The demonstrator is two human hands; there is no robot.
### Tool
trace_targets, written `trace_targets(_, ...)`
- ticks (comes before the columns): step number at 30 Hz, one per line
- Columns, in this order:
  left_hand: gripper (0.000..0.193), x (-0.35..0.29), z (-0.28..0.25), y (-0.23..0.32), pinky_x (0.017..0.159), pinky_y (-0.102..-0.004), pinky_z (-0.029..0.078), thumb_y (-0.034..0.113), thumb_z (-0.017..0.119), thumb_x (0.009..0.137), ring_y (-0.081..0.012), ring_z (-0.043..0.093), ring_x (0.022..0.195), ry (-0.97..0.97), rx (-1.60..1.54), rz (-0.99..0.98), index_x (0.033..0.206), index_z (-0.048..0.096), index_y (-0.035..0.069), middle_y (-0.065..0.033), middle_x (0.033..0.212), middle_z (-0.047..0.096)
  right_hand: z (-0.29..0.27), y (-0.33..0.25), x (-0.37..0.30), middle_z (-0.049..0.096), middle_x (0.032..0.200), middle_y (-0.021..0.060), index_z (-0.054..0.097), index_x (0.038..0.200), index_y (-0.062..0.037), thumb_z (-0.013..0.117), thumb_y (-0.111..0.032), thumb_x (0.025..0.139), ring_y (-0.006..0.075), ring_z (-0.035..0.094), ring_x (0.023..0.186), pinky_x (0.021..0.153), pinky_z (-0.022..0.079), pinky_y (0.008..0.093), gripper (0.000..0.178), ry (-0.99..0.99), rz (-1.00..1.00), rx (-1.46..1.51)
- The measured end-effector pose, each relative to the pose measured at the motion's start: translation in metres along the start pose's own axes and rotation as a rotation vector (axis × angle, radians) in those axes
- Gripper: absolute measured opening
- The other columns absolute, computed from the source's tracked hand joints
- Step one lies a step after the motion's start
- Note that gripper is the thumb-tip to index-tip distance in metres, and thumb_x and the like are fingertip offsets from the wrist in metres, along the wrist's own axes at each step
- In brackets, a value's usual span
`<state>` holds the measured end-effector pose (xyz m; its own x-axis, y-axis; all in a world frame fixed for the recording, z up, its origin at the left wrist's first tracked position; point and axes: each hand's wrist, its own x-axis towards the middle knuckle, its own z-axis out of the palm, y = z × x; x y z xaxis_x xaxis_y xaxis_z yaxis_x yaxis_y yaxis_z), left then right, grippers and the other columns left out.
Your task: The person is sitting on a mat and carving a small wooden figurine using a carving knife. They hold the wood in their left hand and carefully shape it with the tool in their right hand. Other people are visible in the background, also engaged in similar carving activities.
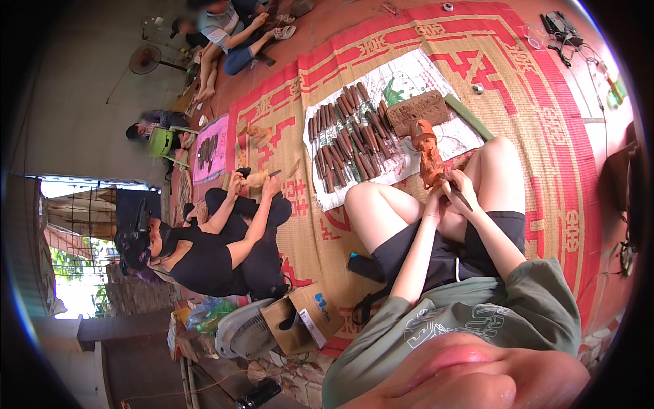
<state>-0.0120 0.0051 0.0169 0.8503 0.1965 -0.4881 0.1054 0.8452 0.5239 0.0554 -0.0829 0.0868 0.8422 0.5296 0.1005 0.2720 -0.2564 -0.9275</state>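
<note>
A reddish-brown carved wooden figure (429,155) stands out from between my bare knees, its thicker end farthest from me. My left hand (434,202) is closed around its near end. Close beside it, my right hand (463,185) grips a slim dark carving chisel (462,198) that slants across the fingers; where its tip meets the wood is hidden. Just past the figure lies a brown carved wooden block (418,113) on a white cloth (330,202). Rows of wood-handled chisels (354,133) cover the cloth to the left.
A red-and-tan woven mat (545,163) lies beneath me. A green strip (469,117) rests at the cloth's right. At left, a person (211,252) works a pale wooden piece (256,178). A cardboard box (303,317), grey fan (243,330) and dark phone (366,267) are near my left side.
</note>
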Motion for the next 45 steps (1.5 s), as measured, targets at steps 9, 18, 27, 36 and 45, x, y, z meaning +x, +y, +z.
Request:
trace_targets(9,0.019,0.009,-0.015,-0.011,0.046,-0.0173,0.039,0.024,0.061,0.080,-0.0051,0.052,0.057,0.071,0.007,0.015,0.094,0.056,0.012,0.0031,0.073,0.057,-0.001,-0.005,-0.005,0.049,0.071,0.0164,0.050,0.075,0.0006,0.056,-0.011,0.072,0.0334,0.052,0.066,0.062,0.044,0.0402,0.013,-0.001,-0.086,-0.078)
trace_targets(18,0.015,0.009,-0.012,-0.012,0.046,-0.0188,0.038,0.019,0.059,0.080,-0.0060,0.050,0.056,0.101,0.000,0.050,0.090,0.055,0.009,0.0019,0.071,0.054,-0.003,-0.008,-0.008,0.047,0.067,0.0149,0.048,0.071,0.0023,0.057,-0.008,0.073,0.0300,0.050,0.062,0.057,0.042,0.0373,0.013,-0.019,-0.148,-0.058)
trace_targets(27,0.015,0.009,-0.016,-0.012,0.051,-0.0186,0.042,0.020,0.057,0.082,-0.0060,0.052,0.062,0.054,-0.056,0.055,0.094,0.054,0.011,0.0021,0.078,0.056,0.001,-0.003,-0.010,0.049,0.072,0.0152,0.049,0.076,0.0023,0.057,-0.007,0.073,0.0295,0.051,0.065,0.060,0.043,0.0360,0.013,-0.050,-0.117,-0.062)
trace_targets(36,0.014,0.007,-0.011,-0.006,0.048,-0.0191,0.040,0.018,0.059,0.080,-0.0066,0.052,0.056,0.014,0.010,-0.027,0.091,0.056,0.009,0.0015,0.074,0.057,-0.003,-0.001,-0.006,0.049,0.073,0.0154,0.050,0.076,0.0042,0.056,-0.008,0.077,0.0276,0.053,0.064,0.059,0.043,0.0344,0.014,-0.007,-0.022,0.007)
trace_targets(45,0.012,0.003,-0.002,0.000,0.047,-0.0192,0.039,0.016,0.060,0.078,-0.0072,0.051,0.055,-0.009,0.044,-0.054,0.088,0.057,0.009,0.0013,0.070,0.056,-0.003,0.004,-0.001,0.051,0.072,0.0170,0.051,0.076,0.0033,0.058,-0.012,0.076,0.0301,0.053,0.065,0.061,0.043,0.0373,0.016,0.023,0.062,0.006)
